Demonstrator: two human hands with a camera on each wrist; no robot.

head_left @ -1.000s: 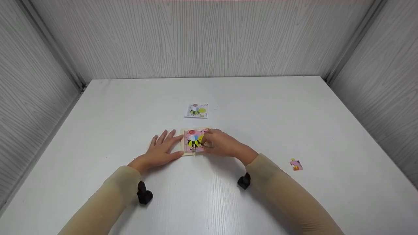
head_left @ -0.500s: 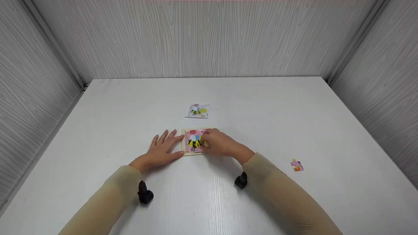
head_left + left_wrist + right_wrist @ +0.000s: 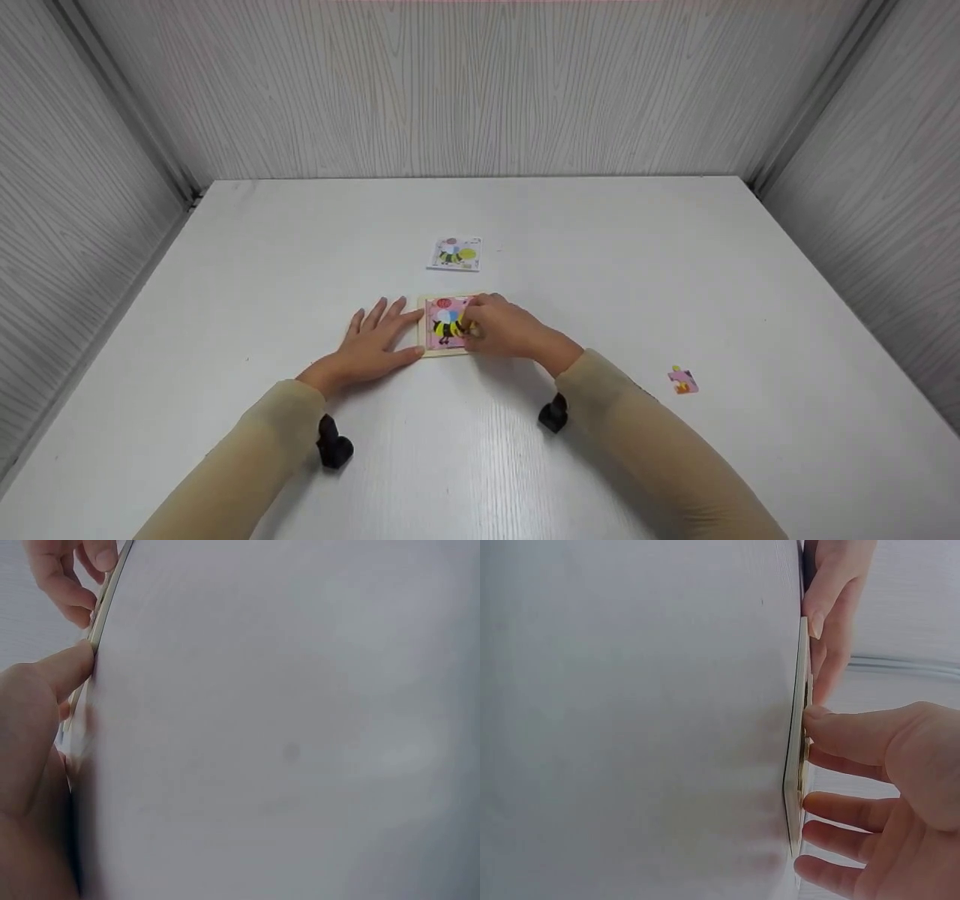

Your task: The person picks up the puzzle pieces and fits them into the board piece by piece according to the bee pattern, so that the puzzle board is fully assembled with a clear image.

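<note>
A square bee jigsaw puzzle on pink ground lies in a pale wooden frame on the table. My left hand is spread flat at the left, its thumb and index fingertips touching the frame's left edge. Over the puzzle's right part bends my right hand, thumb and fingers pinching a puzzle piece low in the frame. That piece is mostly hidden by the hand. In the right wrist view the right thumb and fingertips meet the puzzle's top, near the frame edge.
A card with the same bee picture lies behind the frame. One loose pink puzzle piece with yellow and orange parts lies at the right, beyond the right forearm. Wood-grain walls enclose the white table.
The puzzle's lower middle edge, light and uneven a second ago, now shows a thin dark gap. My right hand shifted slightly left, then held nearly still; the left hand stays at the frame.
</note>
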